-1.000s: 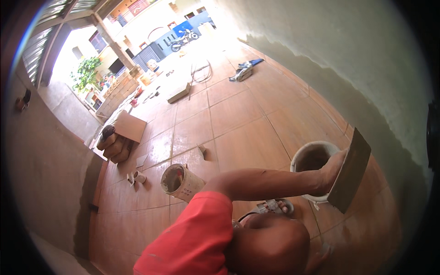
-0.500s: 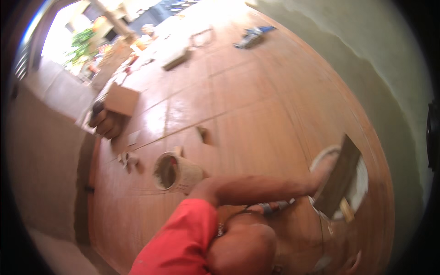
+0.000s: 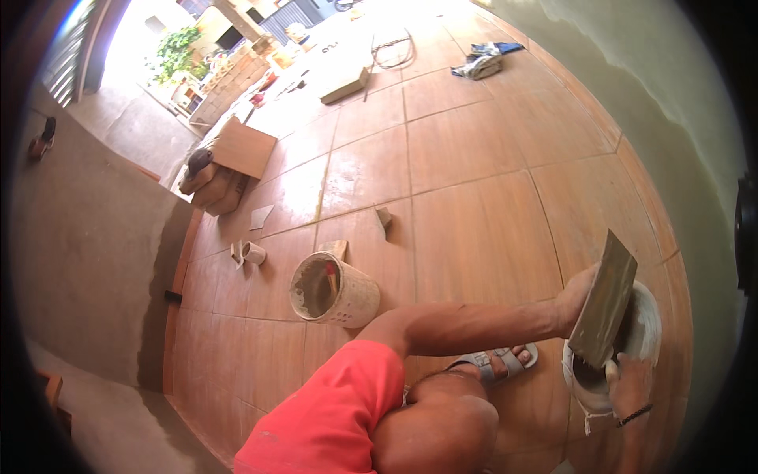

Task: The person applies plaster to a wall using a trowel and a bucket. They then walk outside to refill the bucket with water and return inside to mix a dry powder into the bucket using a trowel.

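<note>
Two hands, left point(image 3: 580, 294) and right point(image 3: 629, 381); two buckets, one white point(image 3: 649, 332), one lying tipped point(image 3: 335, 291); one flat board point(image 3: 604, 299); one sandal point(image 3: 496, 363); one small cup point(image 3: 253, 253); one cardboard box point(image 3: 243, 148); one blue cloth point(image 3: 483, 62); one cable coil point(image 3: 392, 49).

Strong daylight pours in from the open yard ahead of me, washing out the far tiles point(image 3: 371, 31) in glare. My view bends at the rim, dark around the edges, fairly sharp.
</note>
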The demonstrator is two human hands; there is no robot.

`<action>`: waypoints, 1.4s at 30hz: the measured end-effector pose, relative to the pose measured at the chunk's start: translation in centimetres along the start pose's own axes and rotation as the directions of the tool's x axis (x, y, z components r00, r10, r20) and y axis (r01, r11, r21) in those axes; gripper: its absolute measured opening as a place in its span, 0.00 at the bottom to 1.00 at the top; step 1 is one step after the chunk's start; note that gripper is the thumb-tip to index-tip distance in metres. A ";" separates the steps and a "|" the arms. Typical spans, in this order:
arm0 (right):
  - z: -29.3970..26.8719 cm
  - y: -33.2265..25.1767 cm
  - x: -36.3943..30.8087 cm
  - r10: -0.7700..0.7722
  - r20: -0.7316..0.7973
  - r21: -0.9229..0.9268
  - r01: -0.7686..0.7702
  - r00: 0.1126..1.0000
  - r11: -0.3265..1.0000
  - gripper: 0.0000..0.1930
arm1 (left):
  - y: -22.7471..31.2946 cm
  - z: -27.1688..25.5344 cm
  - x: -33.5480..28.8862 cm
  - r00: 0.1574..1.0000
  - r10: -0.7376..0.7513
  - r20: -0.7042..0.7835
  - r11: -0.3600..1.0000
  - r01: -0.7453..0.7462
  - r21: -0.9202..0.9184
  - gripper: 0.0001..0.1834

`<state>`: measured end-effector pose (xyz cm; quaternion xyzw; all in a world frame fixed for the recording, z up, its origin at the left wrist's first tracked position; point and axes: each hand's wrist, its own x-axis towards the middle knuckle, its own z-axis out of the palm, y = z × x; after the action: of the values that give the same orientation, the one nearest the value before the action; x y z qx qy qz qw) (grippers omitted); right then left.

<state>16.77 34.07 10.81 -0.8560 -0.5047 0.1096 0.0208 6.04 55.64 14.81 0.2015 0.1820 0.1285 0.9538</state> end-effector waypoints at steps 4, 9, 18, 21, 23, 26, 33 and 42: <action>2.4 -1.9 2.4 -0.015 0.278 0.033 0.006 0.961 0.999 0.25 | 1.5 -2.5 -1.8 0.994 -0.092 -0.060 0.992 0.086 -0.092 0.17; -1.6 -0.2 1.0 -0.290 0.018 0.011 0.289 0.957 0.957 0.24 | 0.7 -5.5 -0.5 0.994 -0.100 0.049 0.980 0.107 -0.166 0.13; -7.8 -0.4 -4.3 0.380 0.130 0.466 -0.395 0.916 0.792 0.18 | -1.7 -4.5 0.1 0.969 0.142 0.205 0.923 -0.204 0.326 0.12; -7.5 -0.4 -5.4 0.391 0.129 0.641 -0.378 0.911 0.668 0.15 | -2.5 -4.8 0.1 0.964 0.018 0.267 0.997 -0.039 0.071 0.14; -7.4 -1.0 -5.8 0.401 0.142 0.709 -0.375 0.905 0.597 0.16 | -2.8 -4.4 -0.4 0.962 -0.002 0.274 1.000 0.006 -0.016 0.15; -7.0 -2.2 -6.6 0.404 0.164 0.798 -0.362 0.900 0.482 0.17 | -3.6 -3.5 -1.2 0.977 -0.021 0.212 0.998 0.032 -0.047 0.13; -7.8 -2.7 -8.0 0.418 0.205 0.958 -0.268 0.885 0.099 0.22 | -6.0 -2.9 -0.6 0.960 -0.277 0.047 0.948 0.281 -0.147 0.19; -4.9 -0.1 -6.3 0.242 0.100 0.994 -0.109 0.965 0.023 0.20 | -7.9 -9.2 0.5 0.911 -0.372 0.180 0.881 0.408 -0.242 0.23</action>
<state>14.75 29.07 16.65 -0.6638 -0.1788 0.3867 0.6147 4.16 51.86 3.42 0.0345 0.1378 -0.0555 0.9883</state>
